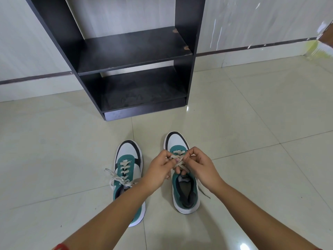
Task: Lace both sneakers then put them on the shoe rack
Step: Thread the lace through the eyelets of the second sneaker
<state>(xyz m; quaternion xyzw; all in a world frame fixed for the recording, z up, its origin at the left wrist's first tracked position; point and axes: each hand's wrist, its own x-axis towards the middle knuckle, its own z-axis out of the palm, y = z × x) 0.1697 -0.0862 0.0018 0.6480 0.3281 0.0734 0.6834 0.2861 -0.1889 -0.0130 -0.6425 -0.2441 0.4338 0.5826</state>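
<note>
Currently lacing: my left hand (158, 170) and right hand (201, 168) both pinch the lace (177, 160) over the right-hand sneaker (185, 192) at lower centre, mid-eyelets; next likely threading upward, while the left-hand sneaker (128, 177) looks laced and the shoe rack (126, 51) waits above.

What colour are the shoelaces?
Beige laces, clearest on the left sneaker in the head view.

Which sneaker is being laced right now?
The right sneaker: both hands, left hand and right hand, pinch its lace. The left sneaker lies untouched.
</note>
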